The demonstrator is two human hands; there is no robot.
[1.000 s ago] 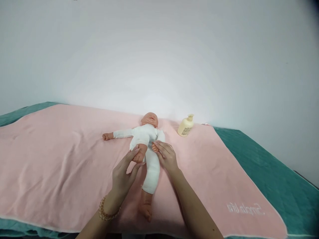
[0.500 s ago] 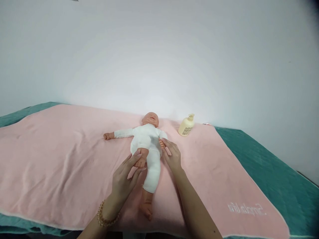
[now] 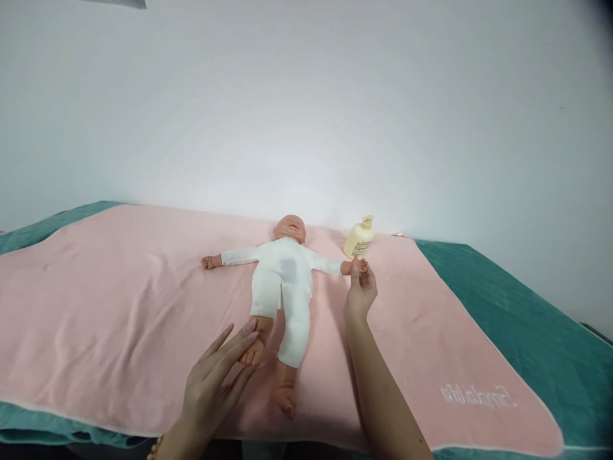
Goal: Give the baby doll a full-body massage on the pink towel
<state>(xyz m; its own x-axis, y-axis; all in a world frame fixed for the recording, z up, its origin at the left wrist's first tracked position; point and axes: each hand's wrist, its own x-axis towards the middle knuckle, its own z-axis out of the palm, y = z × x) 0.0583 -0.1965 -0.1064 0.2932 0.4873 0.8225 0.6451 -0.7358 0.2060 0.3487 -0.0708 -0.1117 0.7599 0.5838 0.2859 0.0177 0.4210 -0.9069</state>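
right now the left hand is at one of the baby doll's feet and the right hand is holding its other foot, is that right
Not quite: the right hand is holding the hand of the baby doll, not its other foot, as the head view shows. The left hand is at one foot, as you say.

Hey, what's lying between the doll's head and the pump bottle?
Only bare pink blanket lies between the doll's head and the pump bottle, as the head view shows.
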